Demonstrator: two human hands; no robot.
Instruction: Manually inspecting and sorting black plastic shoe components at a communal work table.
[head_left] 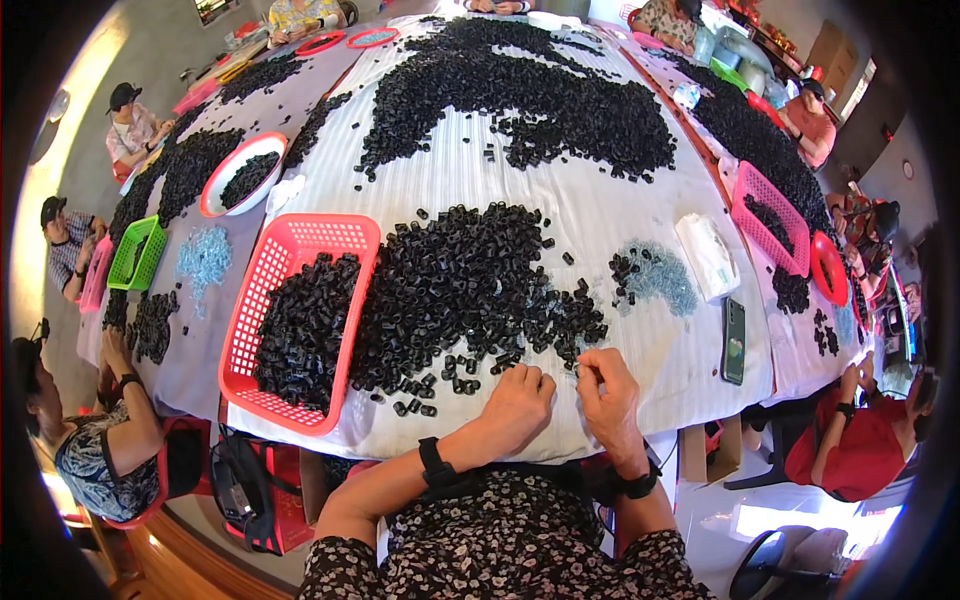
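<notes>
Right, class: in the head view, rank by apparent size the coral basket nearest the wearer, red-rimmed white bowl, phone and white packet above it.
1. Coral basket
2. Red-rimmed white bowl
3. White packet
4. Phone
Real sizes may differ.

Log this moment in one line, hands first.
left hand: curled, hold unclear; right hand: bent, hold unclear; nearest: pile of small black plastic parts; left of pile: coral-pink perforated plastic basket, holding more

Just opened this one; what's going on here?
The person's left hand is curled just short of a heap of small black pieces; their right hand is beside it, fingertips together. Whether either holds a piece is unclear. A pink basket of black pieces stands left of the heap, and other people sit around.
</notes>
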